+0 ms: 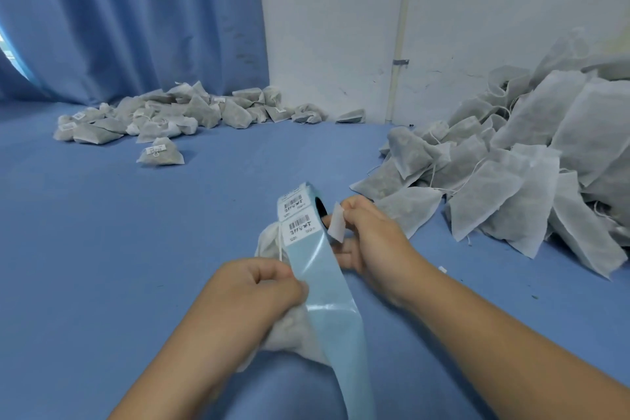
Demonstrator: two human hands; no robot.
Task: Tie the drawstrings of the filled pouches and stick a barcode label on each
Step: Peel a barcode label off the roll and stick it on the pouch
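A roll of barcode labels (300, 211) is held up in front of me, its pale blue backing strip (327, 286) trailing down toward my lap. My left hand (259, 286) pinches the backing strip and also presses a filled white pouch (289, 327) beneath it. My right hand (368, 235) holds the roll from the right side, and a peeled white label (336, 223) sticks up from its fingertips. Part of the pouch and its drawstring (280, 242) show behind the roll.
A heap of untied pouches (531, 160) lies at the right against the white wall. Tied, labelled pouches (160, 116) are piled at the back left by the blue curtain, one (160, 153) lying apart. Blue cloth (102, 249) covers the surface.
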